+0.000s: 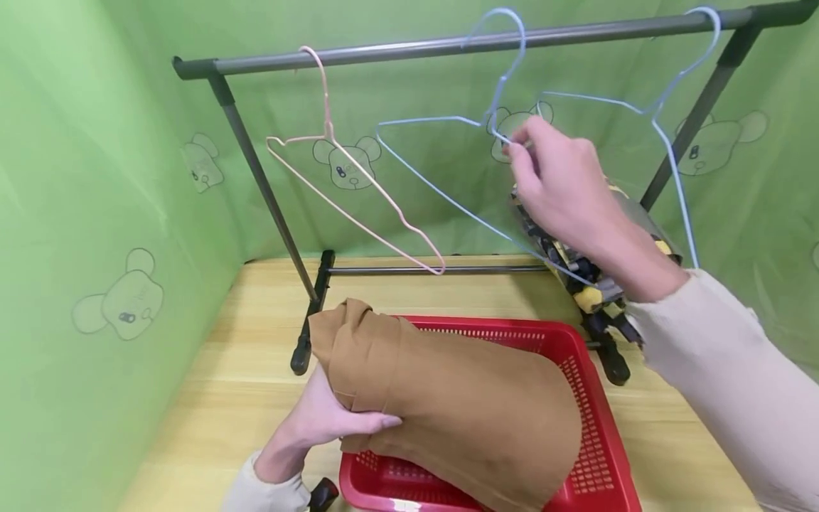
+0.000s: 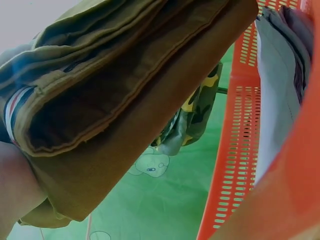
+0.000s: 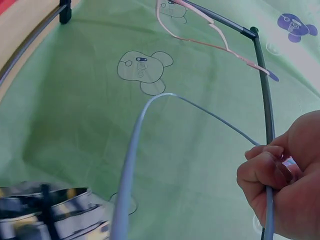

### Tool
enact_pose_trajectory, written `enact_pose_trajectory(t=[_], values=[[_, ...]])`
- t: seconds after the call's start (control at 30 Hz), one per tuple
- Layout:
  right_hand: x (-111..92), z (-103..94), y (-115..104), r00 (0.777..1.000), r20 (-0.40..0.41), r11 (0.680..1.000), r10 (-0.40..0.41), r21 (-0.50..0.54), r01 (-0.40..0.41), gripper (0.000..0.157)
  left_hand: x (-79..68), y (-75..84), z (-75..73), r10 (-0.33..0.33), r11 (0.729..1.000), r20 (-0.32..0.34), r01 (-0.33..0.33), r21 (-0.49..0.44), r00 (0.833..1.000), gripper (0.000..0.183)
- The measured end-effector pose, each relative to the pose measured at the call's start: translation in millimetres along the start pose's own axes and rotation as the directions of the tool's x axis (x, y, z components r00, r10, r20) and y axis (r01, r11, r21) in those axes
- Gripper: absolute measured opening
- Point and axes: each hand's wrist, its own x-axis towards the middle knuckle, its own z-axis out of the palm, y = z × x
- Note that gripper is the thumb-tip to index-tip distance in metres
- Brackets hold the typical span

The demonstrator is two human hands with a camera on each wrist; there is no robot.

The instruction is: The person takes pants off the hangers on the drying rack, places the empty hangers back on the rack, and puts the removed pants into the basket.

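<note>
My left hand (image 1: 333,412) grips a folded brown cloth garment (image 1: 473,391), thumb on top, holding it over the red basket (image 1: 608,427). In the left wrist view the garment's thick folded layers (image 2: 115,100) show, with a striped trim (image 2: 15,110) at one edge. My right hand (image 1: 563,178) pinches a blue wire hanger (image 1: 441,192) just below its neck; the hook still loops over the rack's bar (image 1: 409,50). Curled fingers (image 3: 265,170) around the hanger wire show in the right wrist view.
A pink hanger (image 1: 384,192) hangs to the left, another blue hanger (image 1: 672,142) to the right. Behind my right forearm hangs a camouflage-patterned garment (image 1: 608,306). Grey cloth (image 2: 277,85) lies in the basket. Green printed curtain (image 1: 128,213) surrounds the wooden surface (image 1: 243,370).
</note>
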Motion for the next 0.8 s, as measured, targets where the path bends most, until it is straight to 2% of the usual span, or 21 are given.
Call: enact_pose_trajectory(t=[0.23, 0.4, 0.57, 0.67, 0.8], values=[[33, 16.1, -22, 1.000, 0.017, 1.000, 0.014, -0.013, -0.014, 0.029, -2.3, -1.7, -1.4, -0.024, 0.999, -0.003, 0.024, 0.024, 1.000, 0.064], [49, 34.7, -28, 0.996, 0.089, 1.000, 0.021, -0.024, -0.019, 0.028, -4.6, -1.9, -1.7, -0.011, 0.999, -0.037, 0.013, 0.034, 0.999, 0.063], [49, 45.5, -27, 0.981, 0.188, 0.999, 0.046, -0.010, -0.045, 0.028, -3.9, 0.6, -4.0, -0.011, 0.999, -0.062, 0.014, 0.042, 0.998, 0.063], [46, 47.1, -23, 0.971, 0.232, 0.999, 0.053, -0.002, -0.055, 0.030, -2.9, 0.9, -5.1, -0.036, 0.998, -0.071, 0.039, 0.049, 0.997, 0.066], [38, 41.3, -16, 0.954, 0.298, 0.998, 0.024, 0.042, -0.039, 0.046, -0.2, 0.0, -4.6, -0.048, 0.996, -0.086, 0.055, 0.072, 0.995, 0.066]])
